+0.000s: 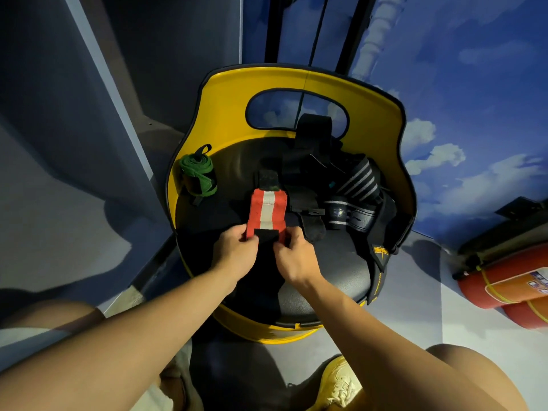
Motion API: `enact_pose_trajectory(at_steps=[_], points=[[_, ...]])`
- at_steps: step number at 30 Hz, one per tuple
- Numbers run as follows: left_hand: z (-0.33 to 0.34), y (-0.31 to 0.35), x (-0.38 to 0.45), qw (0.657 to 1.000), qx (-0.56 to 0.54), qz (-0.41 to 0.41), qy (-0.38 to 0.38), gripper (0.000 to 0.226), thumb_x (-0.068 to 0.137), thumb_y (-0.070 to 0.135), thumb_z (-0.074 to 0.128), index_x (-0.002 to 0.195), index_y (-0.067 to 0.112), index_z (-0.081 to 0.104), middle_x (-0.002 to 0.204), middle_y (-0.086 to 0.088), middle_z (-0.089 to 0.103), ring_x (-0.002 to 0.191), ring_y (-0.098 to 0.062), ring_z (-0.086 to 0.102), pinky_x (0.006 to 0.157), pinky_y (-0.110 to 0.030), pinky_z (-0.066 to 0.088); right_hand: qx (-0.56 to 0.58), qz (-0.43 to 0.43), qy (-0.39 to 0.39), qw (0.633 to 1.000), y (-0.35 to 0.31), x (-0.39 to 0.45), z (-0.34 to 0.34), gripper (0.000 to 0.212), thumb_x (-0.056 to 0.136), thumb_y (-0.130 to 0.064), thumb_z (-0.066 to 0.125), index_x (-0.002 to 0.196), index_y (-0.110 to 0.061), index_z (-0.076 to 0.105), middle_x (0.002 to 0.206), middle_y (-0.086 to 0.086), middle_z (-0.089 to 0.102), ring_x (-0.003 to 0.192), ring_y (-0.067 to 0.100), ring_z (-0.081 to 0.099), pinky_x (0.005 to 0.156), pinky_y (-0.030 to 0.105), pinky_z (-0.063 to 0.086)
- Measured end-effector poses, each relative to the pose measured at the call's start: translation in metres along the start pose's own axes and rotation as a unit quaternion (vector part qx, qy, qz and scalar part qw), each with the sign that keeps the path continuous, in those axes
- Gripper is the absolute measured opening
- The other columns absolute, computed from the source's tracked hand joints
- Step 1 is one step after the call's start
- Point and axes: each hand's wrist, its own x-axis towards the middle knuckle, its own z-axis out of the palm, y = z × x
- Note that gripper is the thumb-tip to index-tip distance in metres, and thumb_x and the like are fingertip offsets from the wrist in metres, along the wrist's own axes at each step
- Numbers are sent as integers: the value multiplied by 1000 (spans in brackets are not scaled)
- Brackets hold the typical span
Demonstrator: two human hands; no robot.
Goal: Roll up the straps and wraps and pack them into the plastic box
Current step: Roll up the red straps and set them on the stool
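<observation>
Head view: left hand point(234, 253) and right hand point(292, 258) pinch red-and-white-striped wrap point(267, 213).

— What am I wearing on the arms, from where you sit?

— Nothing. Both forearms are bare right back from the left hand point(234, 253) and the right hand point(296, 259); no sleeves, watch or rings that I can make out.

— And below the grip?

— Light shorts point(35, 333) over my knees, and a pale yellow laced shoe point(341, 384) near the right knee.
</observation>
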Motion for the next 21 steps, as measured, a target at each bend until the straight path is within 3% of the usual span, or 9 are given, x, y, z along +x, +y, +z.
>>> enact_pose_trajectory(at_steps=[3,5,7,12,16,19,21], points=[[-1,-9,-12,999,-5,1,-42,49,96,5,59,139,28,58,131,5,65,114,-14,60,90,-24,44,18,2,-21,1000,7,-12,-2,38,90,-11,58,127,-14,49,101,-2,63,92,17,61,76,24,44],[-6,-11,-20,999,5,0,-34,49,97,4,60,141,25,56,139,2,60,126,-19,57,95,-25,41,3,-4,-18,1000,13,-18,-2,40,90,-12,63,127,-13,49,103,-2,62,98,18,62,80,23,45],[-10,-11,-27,998,47,15,-25,43,97,11,64,138,22,60,137,1,63,126,-20,58,96,-26,42,-20,-15,-13,1000,17,-21,-3,36,92,-16,66,125,-11,50,102,-2,61,96,17,58,81,23,44],[-21,-4,-23,982,171,69,-28,26,100,37,58,113,19,74,107,0,73,103,-23,66,83,-32,52,-52,-59,4,997,21,-17,-6,25,99,-32,60,112,-11,61,93,-2,61,84,16,54,68,22,35],[-18,5,-4,979,195,53,-26,44,102,49,50,86,13,70,88,-8,70,88,-27,64,80,-40,53,-56,-57,23,997,22,3,-1,32,100,-47,53,90,-18,62,89,5,65,82,21,58,67,28,35],[-14,13,12,980,197,22,1,60,99,57,50,63,10,59,67,-7,59,73,-27,59,64,-36,44,-48,-34,54,997,17,18,3,45,99,-53,51,64,-24,48,80,7,58,77,23,55,66,29,34],[-11,17,20,985,170,-2,25,61,95,60,55,59,11,57,64,-7,58,67,-25,57,59,-34,39,-36,-21,80,996,11,25,3,49,97,-55,54,60,-25,46,80,6,56,73,19,52,65,26,34]])
